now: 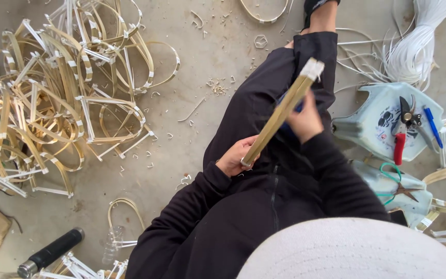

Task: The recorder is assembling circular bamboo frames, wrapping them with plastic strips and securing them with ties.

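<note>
The left hand is closed around the lower end of a bundle of bamboo strips, which lies slanted over the lap; the right hand grips its middle, fingers curled, together with something blue that I cannot identify. To work well, keep both grips firm and the strips aligned, away from the pruning shears on the plastic stool.

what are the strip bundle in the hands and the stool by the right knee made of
Strip bundle: looks like split bamboo or cane, matte tan with long straight grain, bound white at the top end. Stool: likely moulded plastic, pale blue-green, smooth with rounded edges and a slight sheen.
</note>
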